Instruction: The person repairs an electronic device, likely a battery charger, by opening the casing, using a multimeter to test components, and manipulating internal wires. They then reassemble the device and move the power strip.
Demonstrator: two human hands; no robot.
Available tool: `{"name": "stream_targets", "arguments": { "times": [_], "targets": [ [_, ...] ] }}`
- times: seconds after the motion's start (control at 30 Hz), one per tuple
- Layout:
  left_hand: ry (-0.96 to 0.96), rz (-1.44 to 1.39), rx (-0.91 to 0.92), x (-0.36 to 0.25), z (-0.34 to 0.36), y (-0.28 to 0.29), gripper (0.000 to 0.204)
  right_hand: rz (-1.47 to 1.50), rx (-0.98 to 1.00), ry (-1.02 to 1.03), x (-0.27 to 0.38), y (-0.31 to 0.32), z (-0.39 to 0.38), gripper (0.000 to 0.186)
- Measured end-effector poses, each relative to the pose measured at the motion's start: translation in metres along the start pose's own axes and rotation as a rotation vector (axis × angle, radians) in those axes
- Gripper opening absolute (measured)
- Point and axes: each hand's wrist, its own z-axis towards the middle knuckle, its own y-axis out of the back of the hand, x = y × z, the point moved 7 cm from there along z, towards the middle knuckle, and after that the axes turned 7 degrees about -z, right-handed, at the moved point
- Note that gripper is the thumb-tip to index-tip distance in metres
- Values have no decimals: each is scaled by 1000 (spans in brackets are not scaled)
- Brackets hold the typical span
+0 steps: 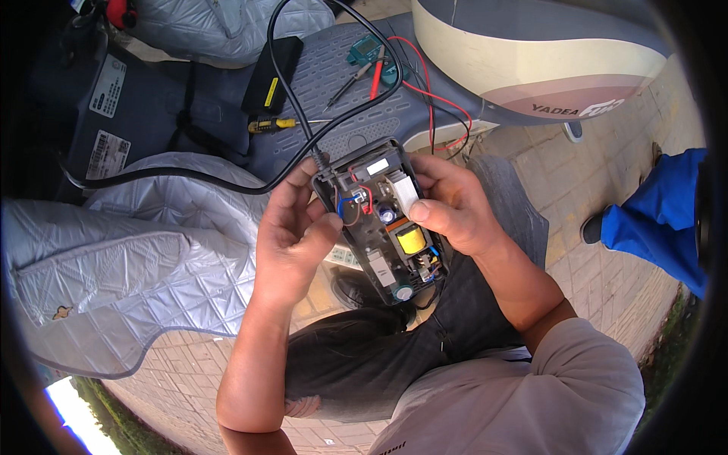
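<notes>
My left hand [294, 227] and my right hand [456, 206] hold an opened black battery charger [370, 241] between them, above my knees. Its inside faces up, baring a circuit board with a yellow transformer [412, 241], a white block and several coloured wires. The left thumb presses on the left rim, near where a thick black cable [294, 102] enters the case. My right thumb rests over the white block, with the other fingers behind the right edge. From the case the cable loops over the scooter's footboard and back to the left.
On the scooter's grey footboard [326, 57] lie a black box [271, 76], a yellow-and-black screwdriver [271, 124], a teal multimeter [365, 50] and a red test probe [376, 76]. A silver quilted cover [152, 265] spreads at left. Another person's blue trouser leg [652, 212] is at right.
</notes>
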Motion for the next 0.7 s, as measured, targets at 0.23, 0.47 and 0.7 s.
{"name": "stream_targets", "arguments": {
  "times": [0.23,0.47,0.7],
  "targets": [
    [-51,134,-66,0,-1,-2,66,-43,7,34,-5,-9,0,60],
    [-60,145,20,-5,-5,-2,65,-19,42,-13,-7,-11,2,60],
    [20,26,22,-3,-2,4,79,-32,36,-24,-8,-9,3,60]
  ]
}}
